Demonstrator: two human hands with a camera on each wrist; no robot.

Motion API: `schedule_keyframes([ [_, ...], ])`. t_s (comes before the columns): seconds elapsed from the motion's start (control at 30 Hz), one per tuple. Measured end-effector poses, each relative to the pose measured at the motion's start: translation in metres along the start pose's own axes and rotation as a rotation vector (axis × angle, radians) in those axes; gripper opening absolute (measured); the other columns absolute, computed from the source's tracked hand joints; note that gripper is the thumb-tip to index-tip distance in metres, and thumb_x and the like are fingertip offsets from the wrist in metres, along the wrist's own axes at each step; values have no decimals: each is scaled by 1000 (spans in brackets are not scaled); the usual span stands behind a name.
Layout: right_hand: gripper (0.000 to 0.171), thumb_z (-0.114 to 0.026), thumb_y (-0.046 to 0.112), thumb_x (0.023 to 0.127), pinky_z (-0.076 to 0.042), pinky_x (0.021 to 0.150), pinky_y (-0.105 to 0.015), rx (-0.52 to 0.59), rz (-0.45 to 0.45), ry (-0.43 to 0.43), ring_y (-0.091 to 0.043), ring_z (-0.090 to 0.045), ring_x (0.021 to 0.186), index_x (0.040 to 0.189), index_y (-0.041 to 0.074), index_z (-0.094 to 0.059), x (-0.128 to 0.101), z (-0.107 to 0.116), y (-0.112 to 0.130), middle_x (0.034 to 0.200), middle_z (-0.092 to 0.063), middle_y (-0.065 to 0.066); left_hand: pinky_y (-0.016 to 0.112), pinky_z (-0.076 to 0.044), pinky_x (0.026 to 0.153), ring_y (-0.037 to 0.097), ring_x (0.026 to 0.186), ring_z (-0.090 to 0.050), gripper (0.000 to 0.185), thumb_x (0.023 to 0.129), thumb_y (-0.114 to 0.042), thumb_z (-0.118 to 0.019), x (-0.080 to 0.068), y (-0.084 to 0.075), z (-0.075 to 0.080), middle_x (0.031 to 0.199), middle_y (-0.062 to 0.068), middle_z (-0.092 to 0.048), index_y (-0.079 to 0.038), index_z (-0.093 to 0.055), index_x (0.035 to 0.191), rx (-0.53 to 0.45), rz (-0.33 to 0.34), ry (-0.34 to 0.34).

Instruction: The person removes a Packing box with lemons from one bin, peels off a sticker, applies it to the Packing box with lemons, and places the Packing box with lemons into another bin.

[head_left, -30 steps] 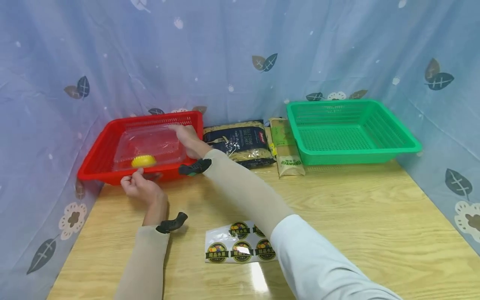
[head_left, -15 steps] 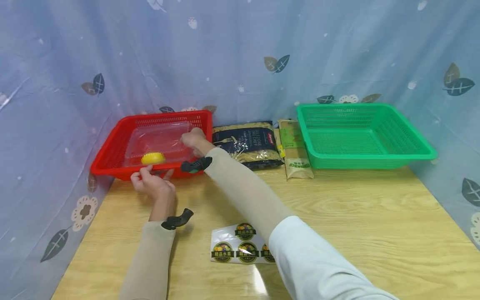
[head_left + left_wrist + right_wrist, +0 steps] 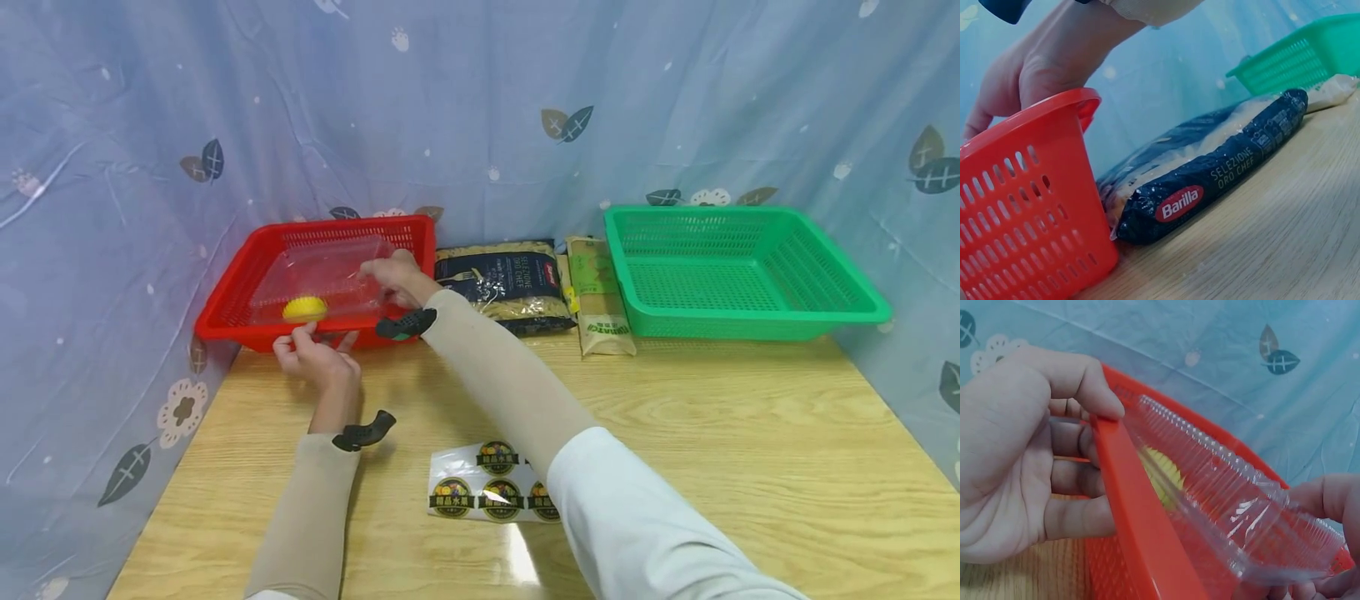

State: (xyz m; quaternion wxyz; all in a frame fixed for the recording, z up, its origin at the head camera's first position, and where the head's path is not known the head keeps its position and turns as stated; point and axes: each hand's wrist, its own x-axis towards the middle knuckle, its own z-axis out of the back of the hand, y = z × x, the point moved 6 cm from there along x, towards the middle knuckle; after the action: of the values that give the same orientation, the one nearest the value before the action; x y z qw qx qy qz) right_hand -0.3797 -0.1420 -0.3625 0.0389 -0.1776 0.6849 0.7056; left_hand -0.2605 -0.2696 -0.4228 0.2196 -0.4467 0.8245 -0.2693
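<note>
A clear plastic container (image 3: 315,271) with ribbed sides lies tilted inside the red basket (image 3: 247,332), its right side raised. Through or beside its front part shows a yellow ribbed object (image 3: 304,309), whose kind I cannot tell. With the thumb over the basket's front rim and the fingers against its outer wall, my left hand (image 3: 318,358) grips the rim, as the right wrist view also shows. My right hand (image 3: 396,275) reaches over the basket's right side and pinches the container's edge. In the left wrist view, the basket wall hides the right hand's fingertips.
Right of the red basket lies a Barilla pasta bag (image 3: 510,279). A narrow brown and green packet (image 3: 600,312) leans by a green basket (image 3: 757,321). A sheet of round fruit stickers (image 3: 487,475) lies at the table's front. A blue curtain (image 3: 480,100) stands behind.
My right hand has gone from spread over the container to pinching its right edge, which is now raised. The left hand has shifted along the front rim. The head view has turned left.
</note>
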Motion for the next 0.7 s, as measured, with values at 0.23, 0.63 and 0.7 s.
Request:
schedule_keyframes([
  [0.23,26,-76,12,88,-59,62,-32,1,43,18,-22,-63,72,105,4,-58,-3,-2,2,90,-65,-9,38,-60,58,33,98,-63,15,89,-3,-58,1,1,1,118,11,-56,-11,-46,92,2,-17,15],
  [0.63,27,-76,12,85,-55,55,-29,46,116,55,-22,-60,68,105,4,-59,-17,1,25,91,-65,-8,38,-60,56,31,87,-62,15,89,-4,-58,1,4,0,110,12,-56,-11,-46,92,-12,-18,34],
  [0.7,29,-76,13,85,-58,58,-31,40,113,55,-21,-61,70,105,5,-57,-20,2,28,92,-65,-7,37,-59,54,30,81,-61,14,90,-3,-57,1,5,0,106,12,-55,-11,-46,92,-16,-17,34],
])
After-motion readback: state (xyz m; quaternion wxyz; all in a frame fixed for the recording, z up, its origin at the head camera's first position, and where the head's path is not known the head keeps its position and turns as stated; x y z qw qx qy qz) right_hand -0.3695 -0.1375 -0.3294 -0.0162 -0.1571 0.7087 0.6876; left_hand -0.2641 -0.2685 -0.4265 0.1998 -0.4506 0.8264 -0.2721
